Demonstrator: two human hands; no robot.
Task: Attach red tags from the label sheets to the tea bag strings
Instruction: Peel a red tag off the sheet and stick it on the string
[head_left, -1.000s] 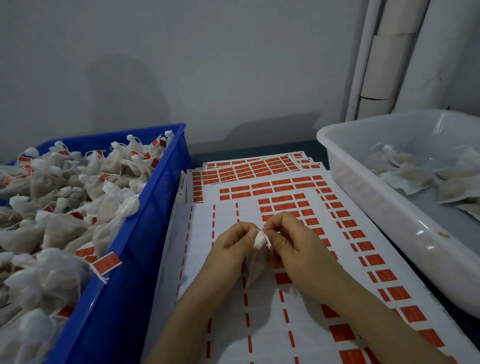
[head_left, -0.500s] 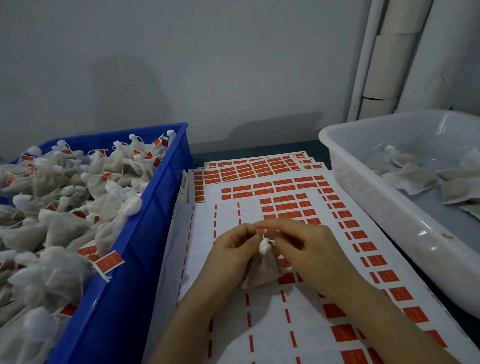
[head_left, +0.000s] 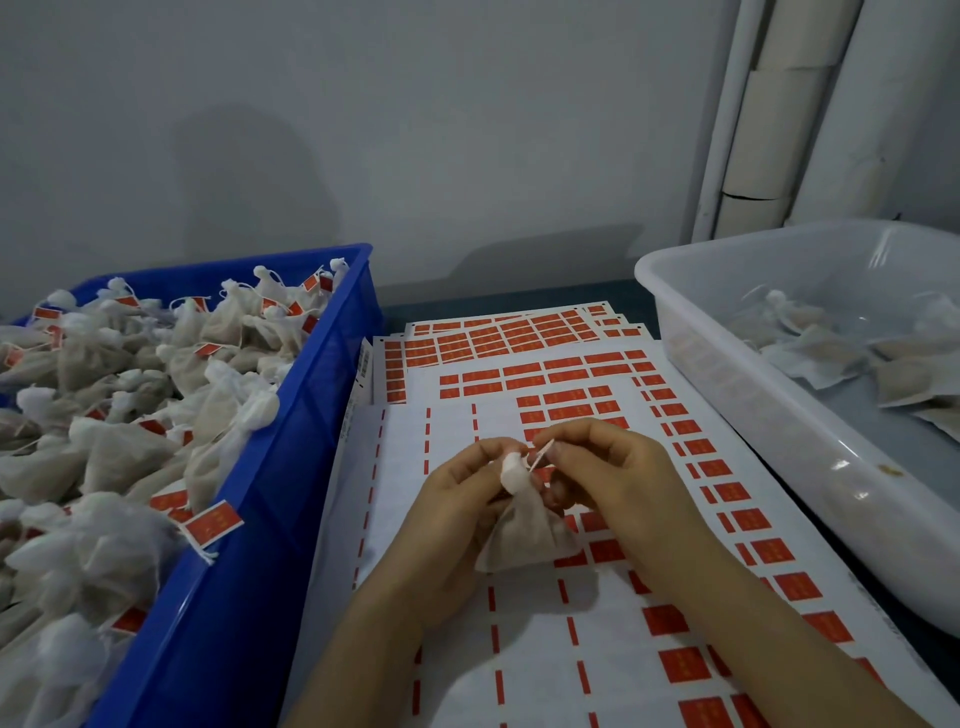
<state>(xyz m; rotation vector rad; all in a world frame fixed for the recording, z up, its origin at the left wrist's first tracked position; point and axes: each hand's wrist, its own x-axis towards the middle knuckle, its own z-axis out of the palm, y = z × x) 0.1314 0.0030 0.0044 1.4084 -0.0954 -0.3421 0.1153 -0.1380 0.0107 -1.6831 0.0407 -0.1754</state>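
Note:
A white mesh tea bag (head_left: 524, 530) hangs above the label sheets (head_left: 582, 384) at the middle of the view. My left hand (head_left: 457, 504) pinches its gathered white neck. My right hand (head_left: 618, 478) pinches the thin string just right of the neck, pulled taut at a slant. Red tags (head_left: 727, 491) line the right side of the top sheet; its left part holds only narrow red strips. No tag shows on the held string.
A blue crate (head_left: 291, 457) at the left is heaped with tea bags that carry red tags. A translucent white bin (head_left: 753, 415) at the right holds several untagged bags. More label sheets are stacked behind, below a grey wall and white pipes.
The tea bag has dropped lower and hangs open below my fingers. My right hand has drawn the string out from the neck to the upper right.

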